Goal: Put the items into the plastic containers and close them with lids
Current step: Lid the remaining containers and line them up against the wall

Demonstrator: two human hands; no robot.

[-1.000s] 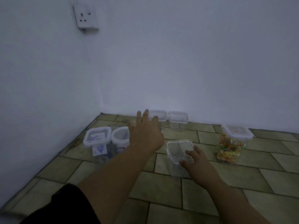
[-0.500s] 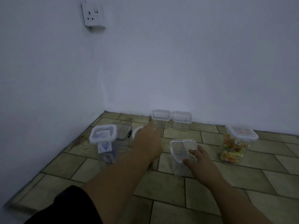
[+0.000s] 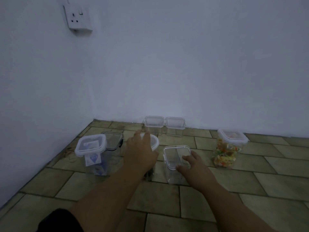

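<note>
Left hand: your left hand (image 3: 140, 152) lies palm down on the white lid (image 3: 154, 142), fingers stretched forward and spread, not curled round it.
White lid: it peeks out past the right side of your fingers (image 3: 147, 135). The rest of it, and most of what it sits on, is hidden under your palm.
Right hand: your right hand (image 3: 194, 166) rests at the near right corner of the open clear container (image 3: 173, 154). The forefinger lies over the rim and the thumb against the near edge. The fingers are loosely bent, and you cannot tell whether they pinch the rim or only touch it.
Open clear container: it stands upright on the tiled floor (image 3: 209, 206), without a lid, just right of your left hand.
Labelled container: the labelled container (image 3: 91, 145) stands to the left, its clip lid on. A dark-rimmed container (image 3: 112, 139) is right behind it.
Back wall: two small clear boxes (image 3: 164, 123) stand side by side and touching at the foot of the wall, both lidded.
Filled container: the filled container (image 3: 228, 149) stands well apart to the right, lid on, packed with colourful pieces too blurred to name.
Wall socket: a wall socket (image 3: 77, 18) sits high up on the left.
Sleeve: a dark sleeve (image 3: 58, 221) shows at the bottom edge.
</note>
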